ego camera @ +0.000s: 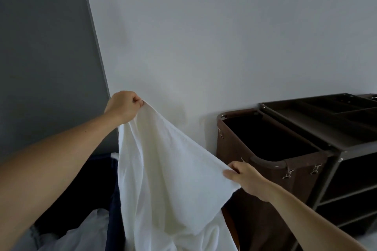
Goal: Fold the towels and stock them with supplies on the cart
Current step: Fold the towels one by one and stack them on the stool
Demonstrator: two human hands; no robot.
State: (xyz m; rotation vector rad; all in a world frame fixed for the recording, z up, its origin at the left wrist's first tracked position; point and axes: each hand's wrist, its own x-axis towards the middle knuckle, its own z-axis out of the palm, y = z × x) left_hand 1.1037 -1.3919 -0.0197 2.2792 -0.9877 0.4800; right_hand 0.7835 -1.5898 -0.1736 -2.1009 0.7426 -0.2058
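One white towel point(163, 169) hangs in the air, its top edge sloping from the raised left hand point(123, 106) down to the right hand point(245, 177); both hands' fingers pinch its corners. The cart point(334, 149) stands just right, its brown linen bag point(255, 144) open-mouthed against the wall point(224, 36).

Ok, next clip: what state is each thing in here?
towel: unfolded, held up, hanging between both hands
left hand: raised, pinching the towel's edge
right hand: lower, gripping the towel's edge
laundry bag: open at the top, inside too dark to tell
cart: standing by the wall
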